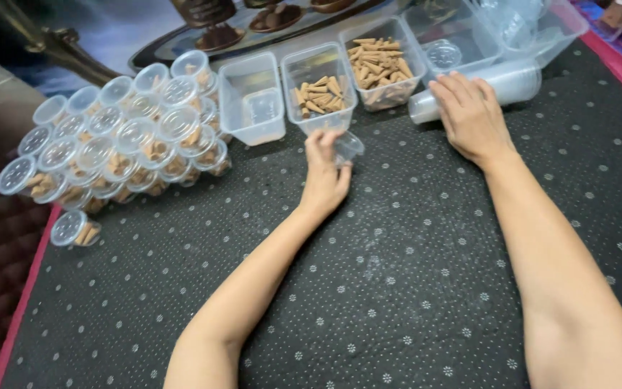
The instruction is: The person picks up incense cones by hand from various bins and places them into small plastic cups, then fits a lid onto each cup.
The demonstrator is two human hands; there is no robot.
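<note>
Three clear rectangular tubs [318, 86] line the mat's [412, 288] far edge; two hold brown cones. Left hand [325, 173] pinches one small clear cup [348, 148], seemingly empty. Right hand [471, 115] lies flat, fingers together, on stacked cups [516, 83].

- Two bare arms come up from the bottom of the picture.
- No sleeves show on them. The arms are bare from the picture's edge to the wrists.
- The left hand [323, 175] is bare. It has no glove, no ring and no watch that can be seen.
- The right hand [471, 115] is bare too, with no glove, ring or band.
- The fingers are slim, and the nails look short and plain.
- Both wrists are bare.
- The rest of the body is out of the picture.
</note>
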